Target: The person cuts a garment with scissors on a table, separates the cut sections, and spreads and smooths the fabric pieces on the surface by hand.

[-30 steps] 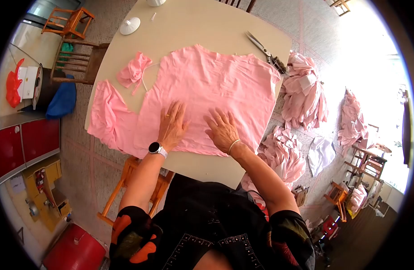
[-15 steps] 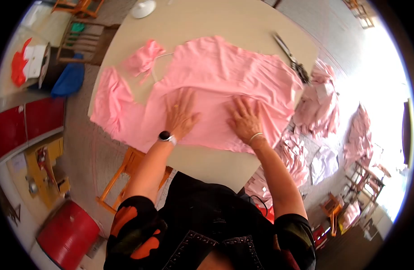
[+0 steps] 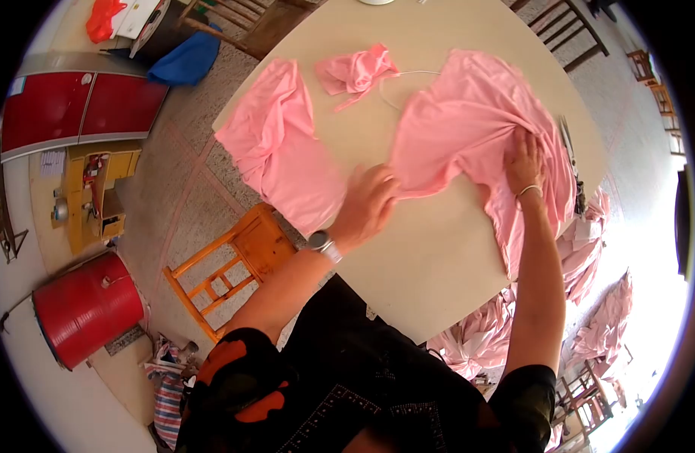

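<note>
A pink piece of fabric [image 3: 468, 106] lies on the table [image 3: 408, 257], creased and pulled together on its right side. My right hand [image 3: 525, 162] presses down on it with fingers stretched out, and folds run toward the fingertips. At the fabric's left edge my left hand [image 3: 368, 208] has its fingers curled and closed on the border. To the left lies another pink fabric piece [image 3: 279, 143], crumpled at its upper part. A small bunched pink bundle [image 3: 359, 72] sits farther back, with a thin white cord [image 3: 419, 72] beside it.
Scissors [image 3: 570, 151] lie at the table's right edge. A wooden chair [image 3: 264, 238] stands close by on the left, with a red drum [image 3: 88, 309] beyond it. Heaps of pink fabric [image 3: 479, 332] are on the floor at right.
Both hands lay flat on the spread fabric before. My right hand has moved right, bunching the cloth; my left hand has curled at its edge. The view has turned, and bare table shows between the pieces.
</note>
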Motion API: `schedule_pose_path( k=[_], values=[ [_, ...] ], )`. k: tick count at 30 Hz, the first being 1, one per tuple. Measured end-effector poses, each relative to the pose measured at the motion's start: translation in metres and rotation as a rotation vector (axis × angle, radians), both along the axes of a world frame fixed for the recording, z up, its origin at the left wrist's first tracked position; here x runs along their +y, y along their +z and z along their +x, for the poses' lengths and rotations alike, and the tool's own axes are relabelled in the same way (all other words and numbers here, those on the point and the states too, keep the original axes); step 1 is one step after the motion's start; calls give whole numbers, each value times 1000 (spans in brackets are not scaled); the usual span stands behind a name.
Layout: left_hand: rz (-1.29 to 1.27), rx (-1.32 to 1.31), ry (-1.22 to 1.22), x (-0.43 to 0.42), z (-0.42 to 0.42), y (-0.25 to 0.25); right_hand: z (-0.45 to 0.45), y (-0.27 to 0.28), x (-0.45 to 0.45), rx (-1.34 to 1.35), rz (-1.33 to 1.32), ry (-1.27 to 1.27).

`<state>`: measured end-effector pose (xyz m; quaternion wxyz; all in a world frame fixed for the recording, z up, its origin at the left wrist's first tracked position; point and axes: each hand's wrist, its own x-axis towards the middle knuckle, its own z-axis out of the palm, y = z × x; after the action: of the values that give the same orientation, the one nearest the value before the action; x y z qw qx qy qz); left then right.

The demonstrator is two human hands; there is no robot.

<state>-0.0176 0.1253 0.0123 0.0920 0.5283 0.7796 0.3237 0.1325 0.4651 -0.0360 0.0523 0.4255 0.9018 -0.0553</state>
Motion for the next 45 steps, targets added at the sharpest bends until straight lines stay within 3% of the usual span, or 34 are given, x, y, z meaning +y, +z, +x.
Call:
schedule_pose_path(
  k=[4, 6, 7, 8, 9, 10, 11, 15, 20, 24, 27, 28, 31, 33, 35, 38, 41, 45],
  values=[
    [-24, -9, 284, -95, -18, -7, -36, 42, -22, 34, 82, -47],
    [-82, -11, 417, -129, -24, -8, -40, 14, -53, 182, -76, 260],
    [-116, -15, 467, -143, -27, -8, -47, 1, -83, 467, -260, 414],
    [-150, -19, 517, -150, -29, -8, -52, 6, -124, 311, 15, 829],
    [-161, -9, 544, -150, -31, -7, -68, 9, -174, 172, -319, 701],
    [-174, 4, 572, -149, -33, -5, -75, 35, -213, 306, -415, 818],
    [-192, 17, 600, -150, -35, -2, -84, 29, -241, 257, -569, 803],
    [-340, 55, 491, -144, -46, 4, -106, 17, -291, 386, -493, 779],
    [-407, -13, 373, -142, -32, -9, -92, 9, -271, 364, -480, 773],
    [-231, -316, 173, -109, 17, -12, -73, 14, -214, 329, -419, 679],
    [-147, -607, -73, -91, 43, 20, -61, 22, -178, 196, -317, 528],
    [-38, -532, -70, -91, 51, 20, -57, 33, -176, 247, -286, 486],
    [130, -377, 37, -111, 43, 18, -44, 50, -185, 408, -268, 431],
    [164, -310, 255, -140, 28, 13, -24, 41, -200, 523, -348, 488],
    [45, -436, 504, -175, 10, -7, -4, 49, -240, 471, -591, 477],
    [10, -592, 816, -200, 0, -27, 12, 59, -295, 431, -635, 537],
    [-14, -959, 772, -205, -2, -36, 23, 50, -324, 307, -603, 494],
    [-91, -1007, 769, -205, 0, -46, 30, 40, -327, 210, -596, 500]
  ],
)
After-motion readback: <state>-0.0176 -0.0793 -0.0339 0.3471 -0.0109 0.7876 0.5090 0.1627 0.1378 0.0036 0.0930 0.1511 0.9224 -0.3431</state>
